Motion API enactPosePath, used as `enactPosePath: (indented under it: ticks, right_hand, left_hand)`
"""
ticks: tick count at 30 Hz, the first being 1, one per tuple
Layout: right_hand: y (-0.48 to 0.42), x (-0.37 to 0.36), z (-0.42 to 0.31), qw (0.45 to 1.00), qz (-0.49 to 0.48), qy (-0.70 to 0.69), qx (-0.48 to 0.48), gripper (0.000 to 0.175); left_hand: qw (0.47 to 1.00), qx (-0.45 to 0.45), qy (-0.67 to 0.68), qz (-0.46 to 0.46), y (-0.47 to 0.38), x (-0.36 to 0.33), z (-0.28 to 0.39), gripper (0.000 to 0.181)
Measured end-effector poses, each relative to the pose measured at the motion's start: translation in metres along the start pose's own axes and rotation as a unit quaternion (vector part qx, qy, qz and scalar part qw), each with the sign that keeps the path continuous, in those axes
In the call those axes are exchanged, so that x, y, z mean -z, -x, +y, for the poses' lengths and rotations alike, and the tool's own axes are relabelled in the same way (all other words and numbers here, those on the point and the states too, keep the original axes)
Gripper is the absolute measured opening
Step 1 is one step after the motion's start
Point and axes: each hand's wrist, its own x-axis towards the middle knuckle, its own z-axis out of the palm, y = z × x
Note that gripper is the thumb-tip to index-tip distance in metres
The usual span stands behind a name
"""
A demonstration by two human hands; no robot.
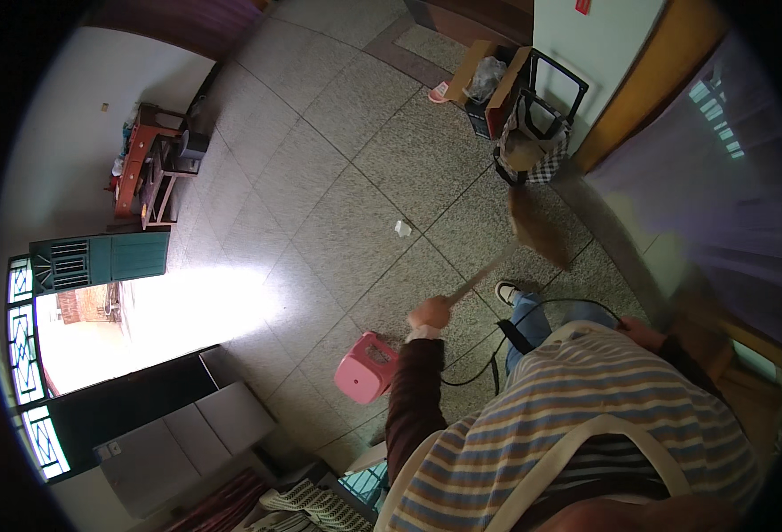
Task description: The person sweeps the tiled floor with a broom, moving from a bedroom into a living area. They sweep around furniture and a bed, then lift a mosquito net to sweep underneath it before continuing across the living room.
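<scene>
My left hand (431,314) is closed around the handle of a broom (538,229). Its brown bristle head, blurred, rests low over the floor by the checked shopping bag. On the tiles to the left of the broom lies a small white scrap (402,228), perhaps paper. My right hand (640,332) is beside my hip, where a thin black cord (564,300) meets its fingers. How those fingers are closed is too small to tell. The cord loops in front of my jeans, with a black strap (514,336) hanging near it. One shoe (508,292) shows below.
A pink plastic stool (366,369) stands left of my arm. Ahead are an open cardboard box (470,73), a checked shopping trolley bag (550,156) and a pink slipper (439,92). A purple curtain (703,179) hangs at right. Bright light enters through the open green door (138,256).
</scene>
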Motion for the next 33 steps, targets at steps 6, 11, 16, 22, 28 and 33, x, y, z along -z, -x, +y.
enactPosePath:
  ticks: [6, 11, 16, 22, 28, 33]
  right_hand:
    - [-0.018, 0.054, -0.048, 0.996, -0.016, 0.051, 0.067, 0.033]
    - [-0.069, 0.108, -0.122, 0.987, -0.113, 0.096, 0.056, 0.033]
    - [-0.147, 0.123, -0.185, 0.888, -0.275, 0.343, 0.132, 0.027]
    - [-0.188, 0.072, -0.222, 0.786, -0.420, 0.434, 0.131, 0.026]
    - [-0.188, 0.008, -0.213, 0.732, -0.456, 0.496, 0.101, 0.027]
    - [-0.162, -0.041, -0.183, 0.733, -0.417, 0.526, 0.113, 0.025]
  left_hand:
    - [0.988, 0.102, -0.037, 0.109, -0.013, 0.044, -0.103, 0.026]
    - [0.929, 0.218, -0.074, 0.291, 0.089, -0.011, -0.073, 0.028]
    - [0.800, 0.381, 0.453, 0.097, 0.224, -0.160, 0.098, 0.022]
    - [0.591, 0.565, 0.552, 0.166, 0.324, -0.256, 0.354, 0.033]
    - [0.390, 0.723, 0.569, 0.028, 0.370, -0.298, 0.463, 0.036]
    - [0.293, 0.777, 0.555, -0.052, 0.430, -0.386, 0.451, 0.033]
